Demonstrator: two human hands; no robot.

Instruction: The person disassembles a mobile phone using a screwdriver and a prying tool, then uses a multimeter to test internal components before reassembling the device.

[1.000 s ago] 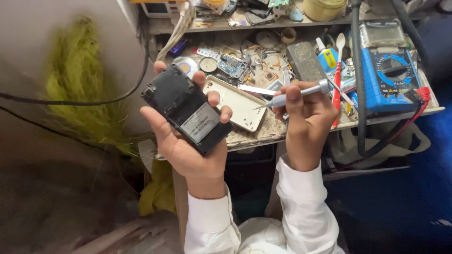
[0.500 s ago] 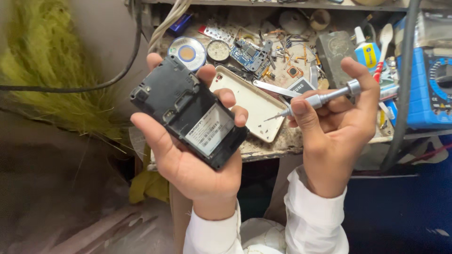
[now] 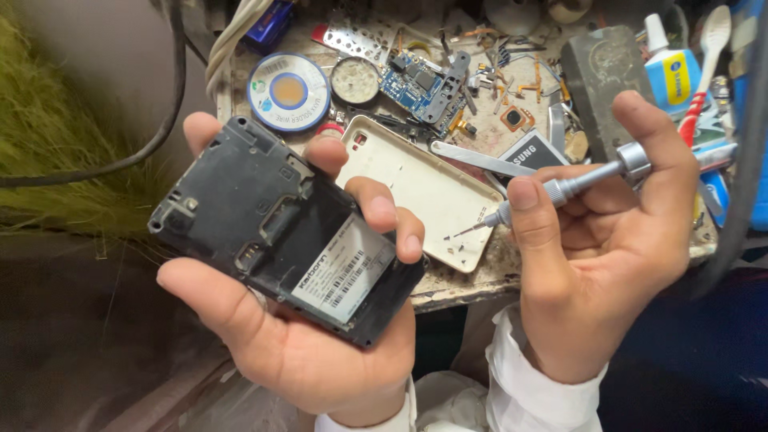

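The cluttered workbench (image 3: 480,276) fills the background, strewn with a solder spool (image 3: 288,91), a blue circuit board (image 3: 418,83) and a cream back cover (image 3: 424,190) lying flat. In front of it the left hand (image 3: 296,336) cradles a black phone body (image 3: 284,228), back side up, its long axis running from upper left down to lower right, fingers curled over the upper edge. The right hand (image 3: 608,240) pinches a slim silver screwdriver (image 3: 560,189), tip aimed left toward the phone yet apart from it. Compared with half a second ago, both hands appear closer and lower in view, the grip unchanged.
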